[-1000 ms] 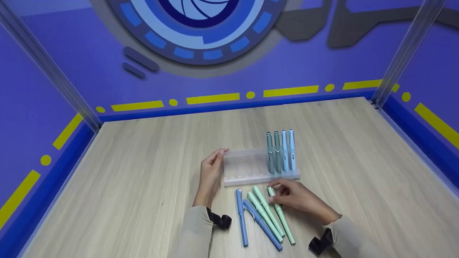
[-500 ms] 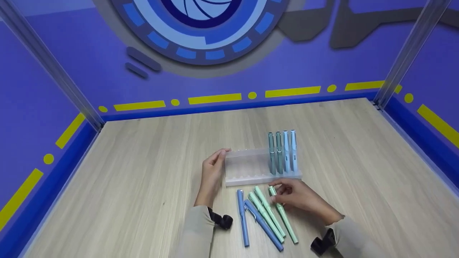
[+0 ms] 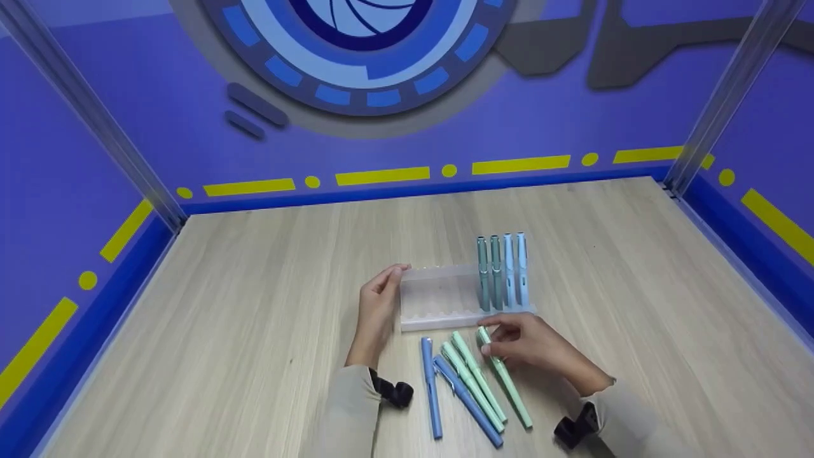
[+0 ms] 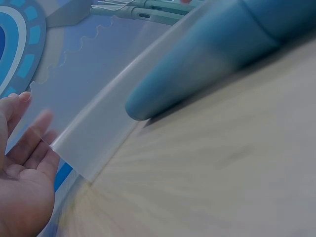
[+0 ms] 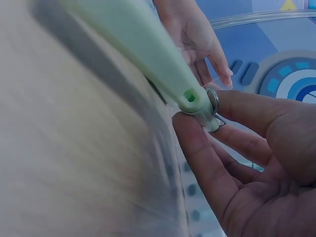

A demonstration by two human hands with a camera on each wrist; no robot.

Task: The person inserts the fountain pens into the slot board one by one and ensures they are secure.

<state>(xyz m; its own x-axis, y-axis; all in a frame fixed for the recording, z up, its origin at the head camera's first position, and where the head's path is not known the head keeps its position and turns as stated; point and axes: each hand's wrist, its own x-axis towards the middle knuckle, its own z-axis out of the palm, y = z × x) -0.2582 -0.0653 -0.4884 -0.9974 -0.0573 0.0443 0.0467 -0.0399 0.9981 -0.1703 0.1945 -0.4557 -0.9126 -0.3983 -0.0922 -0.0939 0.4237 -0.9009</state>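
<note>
My left hand [image 3: 376, 308] holds the left end of a clear pen rack [image 3: 439, 323], thumb in front and fingers behind its panel [image 4: 108, 74]. My right hand [image 3: 537, 343] pinches a light green pen [image 3: 510, 385] near its clip end, just before the rack's front edge. In the right wrist view, thumb and fingertips meet around the green pen [image 5: 143, 49] beside its metal clip. Two dark green pens [image 3: 489, 273] and two light blue pens [image 3: 516, 270] stand upright at the rack's right end.
Two more light green pens [image 3: 477, 372] lie on the wooden table [image 3: 267, 318] in front of the rack. A blue pen [image 3: 467, 401] slants against them, and another blue pen [image 3: 431, 388] lies to their left. Purple-blue walls [image 3: 381, 149] enclose the table.
My right hand has shifted slightly toward the rack, drawing the pinched green pen with it, away from the other pens. The left hand keeps its hold on the rack.
</note>
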